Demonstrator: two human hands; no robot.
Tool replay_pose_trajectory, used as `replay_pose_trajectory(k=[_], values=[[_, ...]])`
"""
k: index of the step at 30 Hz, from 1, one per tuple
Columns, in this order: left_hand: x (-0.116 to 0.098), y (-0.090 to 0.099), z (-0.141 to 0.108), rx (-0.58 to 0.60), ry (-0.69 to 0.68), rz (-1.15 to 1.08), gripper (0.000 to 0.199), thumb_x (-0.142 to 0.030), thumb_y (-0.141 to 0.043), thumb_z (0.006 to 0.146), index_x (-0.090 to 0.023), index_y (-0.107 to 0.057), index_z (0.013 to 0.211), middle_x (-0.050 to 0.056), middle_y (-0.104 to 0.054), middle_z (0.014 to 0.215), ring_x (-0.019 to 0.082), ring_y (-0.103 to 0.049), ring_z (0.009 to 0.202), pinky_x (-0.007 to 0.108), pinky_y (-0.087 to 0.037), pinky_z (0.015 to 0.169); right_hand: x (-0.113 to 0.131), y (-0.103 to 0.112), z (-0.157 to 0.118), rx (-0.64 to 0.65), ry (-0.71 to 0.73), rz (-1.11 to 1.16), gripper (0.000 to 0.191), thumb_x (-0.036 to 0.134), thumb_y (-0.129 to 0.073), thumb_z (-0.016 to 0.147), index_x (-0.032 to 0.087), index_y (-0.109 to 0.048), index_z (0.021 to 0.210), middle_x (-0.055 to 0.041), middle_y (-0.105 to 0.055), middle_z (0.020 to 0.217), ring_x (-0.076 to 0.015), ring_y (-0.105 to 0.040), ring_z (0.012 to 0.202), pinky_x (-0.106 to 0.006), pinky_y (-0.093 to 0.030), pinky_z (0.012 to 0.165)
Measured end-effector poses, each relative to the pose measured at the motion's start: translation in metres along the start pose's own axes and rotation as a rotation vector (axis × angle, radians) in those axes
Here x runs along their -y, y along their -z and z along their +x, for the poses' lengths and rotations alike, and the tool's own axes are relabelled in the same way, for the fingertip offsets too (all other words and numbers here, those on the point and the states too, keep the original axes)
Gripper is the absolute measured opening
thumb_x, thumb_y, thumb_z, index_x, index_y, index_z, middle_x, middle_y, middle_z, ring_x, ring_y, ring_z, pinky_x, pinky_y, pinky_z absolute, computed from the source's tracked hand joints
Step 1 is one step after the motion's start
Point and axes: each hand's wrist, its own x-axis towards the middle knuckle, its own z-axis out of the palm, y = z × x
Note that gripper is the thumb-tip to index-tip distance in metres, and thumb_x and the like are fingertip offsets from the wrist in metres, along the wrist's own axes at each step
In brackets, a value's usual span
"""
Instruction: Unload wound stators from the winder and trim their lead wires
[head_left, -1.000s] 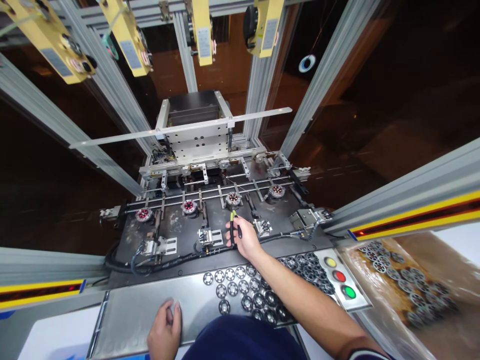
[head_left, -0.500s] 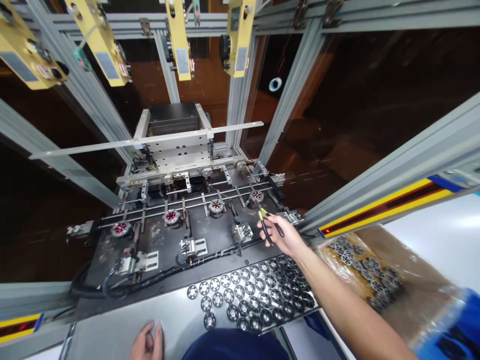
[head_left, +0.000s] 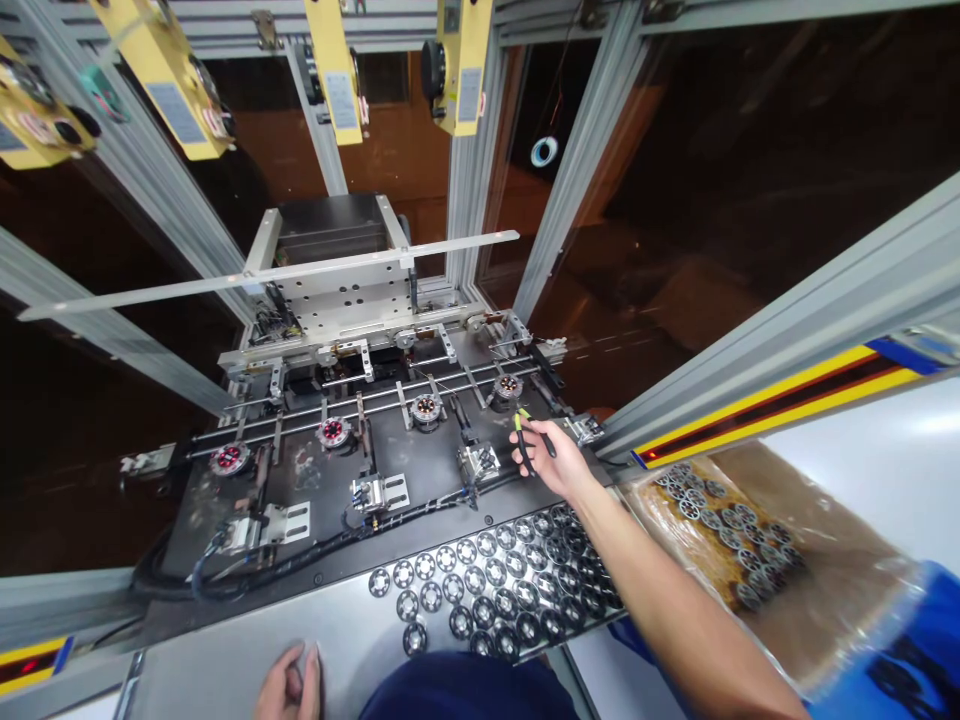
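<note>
My right hand is closed around a pair of pliers with black and yellow-green handles. Their head points away from me, beside the rightmost round fixture, which holds a ring-shaped part; I cannot tell whether the tips touch it. Low in the view, my left hand rests by the near edge of the metal shelf, fingers loosely bent with a gap at the thumb and nothing in them. Many black-and-silver round parts lie in rows on the shelf, some hidden behind my right forearm.
Three more round fixtures, such as one with red lights, stand along the black machine plate. Small clamps and a cable bundle lie before them. Yellow sensor units hang above. At right are a light curtain and a plastic-lined box.
The whole view has shifted slightly, with the machine now a little higher and further left. My right hand still holds the pliers near the rightmost fixture, and my left hand stays in place.
</note>
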Motion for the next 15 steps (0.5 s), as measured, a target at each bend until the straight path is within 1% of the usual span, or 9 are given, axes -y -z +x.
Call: replay_pose_trajectory(k=[3,8,11,13,15], values=[[0.005,-0.002,0.001,0.010,-0.019,0.020,0.041,-0.057,-0.043,0.081,-0.023,-0.063,0.096,0.002,-0.063,0.069,0.020,-0.062,0.060,0.026,-0.043,0.050,0.000,0.001,0.000,0.014,-0.002,-0.001,0.016,0.031,-0.054,0.078,0.020,-0.055,0.090,-0.0016,-0.067,0.074,-0.0135,-0.056,0.048,-0.022,-0.043,0.036],[0.006,-0.003,-0.002,0.001,-0.022,0.021,0.043,-0.054,-0.040,0.086,-0.021,-0.062,0.101,0.004,-0.063,0.070,0.021,-0.063,0.063,0.027,-0.044,0.052,0.000,0.002,0.005,0.040,0.010,0.003,0.017,0.031,-0.055,0.077,0.020,-0.055,0.090,-0.0006,-0.066,0.072,-0.0141,-0.057,0.049,-0.023,-0.043,0.036],[0.007,-0.003,-0.001,0.018,-0.008,-0.012,0.041,-0.055,-0.042,0.083,-0.022,-0.063,0.097,0.003,-0.062,0.069,0.021,-0.063,0.062,0.027,-0.043,0.051,0.002,-0.001,0.005,0.068,0.032,0.001,0.014,0.031,-0.057,0.077,0.020,-0.054,0.085,0.0006,-0.063,0.069,-0.0121,-0.055,0.047,-0.021,-0.041,0.034],[0.006,-0.002,0.002,0.043,0.024,-0.060,0.039,-0.056,-0.046,0.079,-0.023,-0.063,0.092,0.002,-0.061,0.067,0.021,-0.061,0.060,0.027,-0.041,0.050,0.005,-0.005,-0.006,0.101,0.059,-0.001,0.015,0.032,-0.058,0.076,0.020,-0.053,0.083,0.0029,-0.059,0.067,-0.0092,-0.051,0.043,-0.018,-0.037,0.032],[0.003,0.000,0.007,0.080,0.111,-0.140,0.037,-0.055,-0.051,0.074,-0.024,-0.064,0.089,0.001,-0.059,0.064,0.020,-0.059,0.058,0.027,-0.039,0.049,0.005,-0.012,-0.032,0.157,0.075,-0.012,0.018,0.033,-0.062,0.075,0.019,-0.054,0.085,0.0037,-0.058,0.068,-0.0069,-0.047,0.039,-0.016,-0.033,0.029]])
